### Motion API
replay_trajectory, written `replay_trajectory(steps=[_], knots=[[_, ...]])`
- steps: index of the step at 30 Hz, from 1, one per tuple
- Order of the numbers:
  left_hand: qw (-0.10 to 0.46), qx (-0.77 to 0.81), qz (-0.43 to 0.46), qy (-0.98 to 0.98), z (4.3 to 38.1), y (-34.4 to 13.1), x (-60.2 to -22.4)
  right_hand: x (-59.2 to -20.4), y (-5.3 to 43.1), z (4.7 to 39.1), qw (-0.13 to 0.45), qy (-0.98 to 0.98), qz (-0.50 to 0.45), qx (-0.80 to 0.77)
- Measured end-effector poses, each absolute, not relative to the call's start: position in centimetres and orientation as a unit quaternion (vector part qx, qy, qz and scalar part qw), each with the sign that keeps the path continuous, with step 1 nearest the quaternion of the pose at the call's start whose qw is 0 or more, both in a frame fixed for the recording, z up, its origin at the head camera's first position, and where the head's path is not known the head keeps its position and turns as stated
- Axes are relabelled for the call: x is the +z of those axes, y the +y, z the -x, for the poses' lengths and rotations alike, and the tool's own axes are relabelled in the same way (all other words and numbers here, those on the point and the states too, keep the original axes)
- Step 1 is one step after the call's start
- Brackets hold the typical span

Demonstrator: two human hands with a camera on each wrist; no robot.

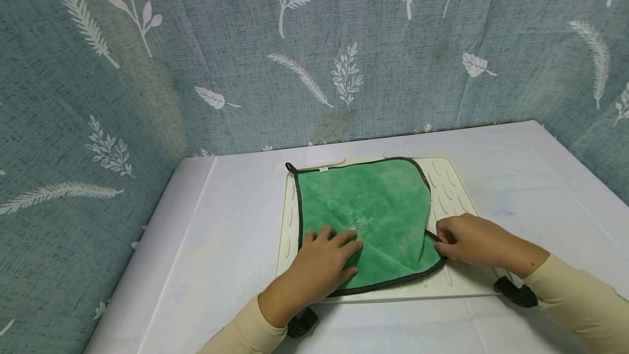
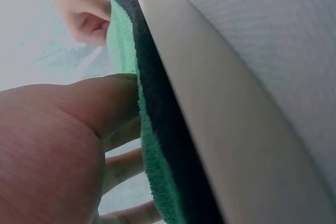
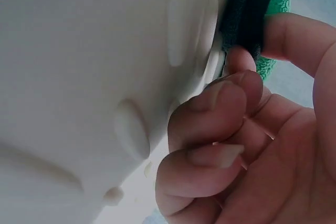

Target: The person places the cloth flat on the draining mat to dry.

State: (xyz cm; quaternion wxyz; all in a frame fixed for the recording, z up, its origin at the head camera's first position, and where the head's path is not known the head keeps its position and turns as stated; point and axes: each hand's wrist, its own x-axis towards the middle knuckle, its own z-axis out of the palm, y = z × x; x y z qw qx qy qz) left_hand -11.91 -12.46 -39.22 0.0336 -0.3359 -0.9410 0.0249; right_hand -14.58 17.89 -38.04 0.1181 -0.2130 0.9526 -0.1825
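A green cloth [image 1: 373,195] with a dark edging lies spread over a cream ridged mat [image 1: 449,190]. Its upper left corner carries a small black loop, and a white tag sits close by. My left hand [image 1: 321,264] rests on the cloth's lower left part with the fingers spread; in the left wrist view its thumb and fingertips touch the green pile. At the lower right, my right hand [image 1: 469,239] pinches the cloth's dark edge between thumb and forefinger. That edge is slightly raised and folded, as the right wrist view shows, with the other fingers curled.
Under the mat is a table with a white cover [image 1: 231,223]. A teal curtain-like fabric [image 1: 236,59] with white leaf prints stands behind and to the sides. Black wrist devices [image 1: 515,292] are strapped near both sleeves.
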Motion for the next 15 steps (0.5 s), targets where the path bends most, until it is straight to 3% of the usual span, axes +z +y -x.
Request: replay_trajectory(steps=[15], knots=[[0.032,0.024,0.334,-0.942,11.9,-12.3,-39.2,-37.6,19.4,12.7,0.133,0.953,0.196,-0.188]])
